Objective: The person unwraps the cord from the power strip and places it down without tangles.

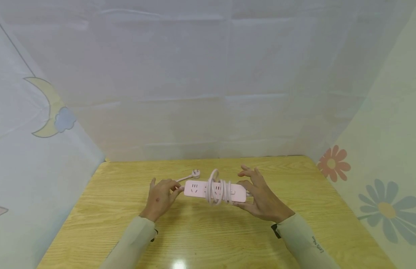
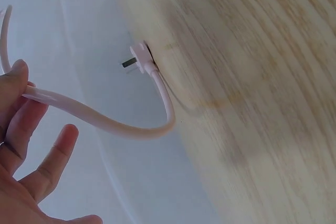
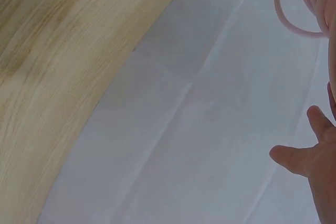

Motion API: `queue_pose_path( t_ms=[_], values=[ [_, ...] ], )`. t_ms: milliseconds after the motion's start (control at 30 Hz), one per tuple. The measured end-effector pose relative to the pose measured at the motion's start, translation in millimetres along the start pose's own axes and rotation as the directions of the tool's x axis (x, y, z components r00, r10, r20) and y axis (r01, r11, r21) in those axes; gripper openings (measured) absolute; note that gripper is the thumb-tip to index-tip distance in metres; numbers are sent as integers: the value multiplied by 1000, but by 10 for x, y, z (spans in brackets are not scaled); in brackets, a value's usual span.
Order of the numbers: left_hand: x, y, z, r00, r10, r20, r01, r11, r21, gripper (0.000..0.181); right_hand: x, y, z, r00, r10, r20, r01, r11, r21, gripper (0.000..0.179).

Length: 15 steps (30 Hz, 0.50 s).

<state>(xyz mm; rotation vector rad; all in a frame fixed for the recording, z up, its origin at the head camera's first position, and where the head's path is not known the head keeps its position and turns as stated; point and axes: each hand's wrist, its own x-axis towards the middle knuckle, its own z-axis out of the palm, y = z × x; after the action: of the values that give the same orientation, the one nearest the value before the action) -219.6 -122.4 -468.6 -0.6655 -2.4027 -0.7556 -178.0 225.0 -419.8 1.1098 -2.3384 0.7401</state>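
A pink power strip (image 1: 196, 188) is held level above the wooden table, its sockets and switch showing. Its cord (image 1: 224, 191) wraps several times round the strip's middle, with one loop standing up. My right hand (image 1: 261, 196) grips the strip's right end between thumb and fingers, other fingers spread. At the left end my left hand (image 1: 162, 198) pinches the cord between thumb and fingertips. From there a free length of cord (image 2: 105, 121) curves to the plug (image 2: 142, 59), which lies on the table behind the strip, prongs out.
The wooden table (image 1: 127, 239) ends at a pale cloth wall (image 1: 208, 123) at the back. Printed cloths with a moon (image 1: 48, 108) and flowers (image 1: 386, 210) close off the left and right sides.
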Motion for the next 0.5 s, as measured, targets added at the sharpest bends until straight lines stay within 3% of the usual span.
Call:
queue_pose_path(
  t_ms=[500],
  values=[
    [43,-17,-60,995,-104,-13,103,993,-56,9,31,-5,20,1000,-16,12,16,1000,-5,39]
  ],
)
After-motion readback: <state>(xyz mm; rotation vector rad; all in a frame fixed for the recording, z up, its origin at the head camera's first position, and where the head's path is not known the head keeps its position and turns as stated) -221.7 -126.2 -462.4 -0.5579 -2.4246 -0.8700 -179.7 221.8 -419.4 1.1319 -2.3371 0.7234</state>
